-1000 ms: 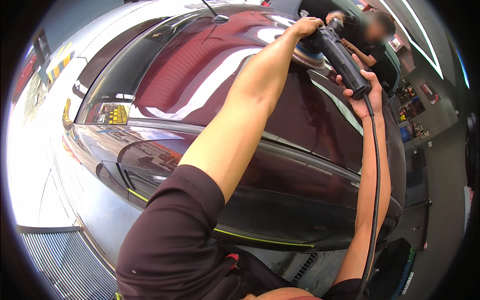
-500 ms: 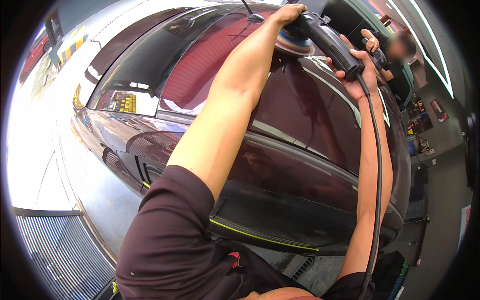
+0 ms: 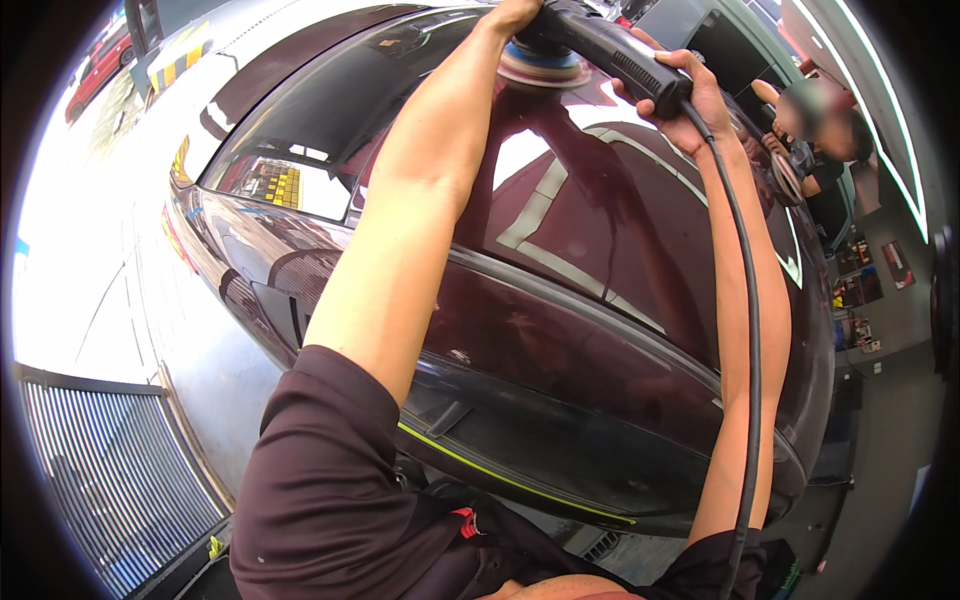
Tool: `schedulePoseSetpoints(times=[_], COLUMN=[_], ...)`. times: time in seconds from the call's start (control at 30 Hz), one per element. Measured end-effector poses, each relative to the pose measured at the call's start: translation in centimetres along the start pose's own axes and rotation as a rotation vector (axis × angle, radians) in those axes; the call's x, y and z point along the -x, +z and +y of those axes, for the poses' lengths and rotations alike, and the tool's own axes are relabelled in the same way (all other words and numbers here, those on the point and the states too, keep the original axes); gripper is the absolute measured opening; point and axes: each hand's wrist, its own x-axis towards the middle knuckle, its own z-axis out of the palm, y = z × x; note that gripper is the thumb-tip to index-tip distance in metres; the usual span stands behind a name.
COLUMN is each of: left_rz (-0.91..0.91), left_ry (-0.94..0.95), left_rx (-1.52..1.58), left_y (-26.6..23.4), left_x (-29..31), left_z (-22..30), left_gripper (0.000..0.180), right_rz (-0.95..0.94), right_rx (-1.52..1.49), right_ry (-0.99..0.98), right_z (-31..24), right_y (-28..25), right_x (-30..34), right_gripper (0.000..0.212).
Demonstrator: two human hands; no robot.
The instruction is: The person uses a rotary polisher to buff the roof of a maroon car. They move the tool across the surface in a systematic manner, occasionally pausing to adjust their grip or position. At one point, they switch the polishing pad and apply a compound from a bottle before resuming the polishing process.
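A black corded car polisher point(image 3: 615, 52) stretches across the top of the view. Its round layered pad point(image 3: 543, 68) rests against the glossy dark maroon car roof point(image 3: 600, 240), as far as I can see. My left hand point(image 3: 517, 14) is closed over the head of the tool, partly cut off by the upper edge. Around the rear of the body, my right hand point(image 3: 698, 98) is wrapped with its fingers beneath. From that end a black cord point(image 3: 750, 340) runs down along my right forearm.
Across the car, at right, another person point(image 3: 825, 125) leans in with a second polisher point(image 3: 787, 178). The car's side window point(image 3: 290, 165) lies to the left. A ribbed metal grate point(image 3: 120, 470) is at lower left, and a red car point(image 3: 100, 72) stands far left.
Both my hands and the polisher have shifted left across the roof. The other person has bent lower, and their polisher now shows against the car's far side.
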Motion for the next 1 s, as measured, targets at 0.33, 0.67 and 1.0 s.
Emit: schedulePoseSetpoints(times=[0.33,0.67,1.0], left_rz=[0.196,0.223,0.125], left_ry=[-0.182,-0.179,-0.132], left_rx=[0.063,-0.010,-0.101], left_y=[-7.9,-7.6,4.5], left_x=[4.8,5.6,-2.2], left_z=[1.1,1.3,-1.3], left_gripper=[0.038,0.035,0.036], right_rz=[-0.119,-0.117,-0.003], right_rx=[0.009,-0.006,0.021], right_ry=[0.078,0.096,-0.021], right_z=[2.3,1.9,-1.2], right_y=[3.0,2.6,-7.3], right_x=[-5.6,-4.9,2.8], right_gripper=[0.063,0.063,0.064])
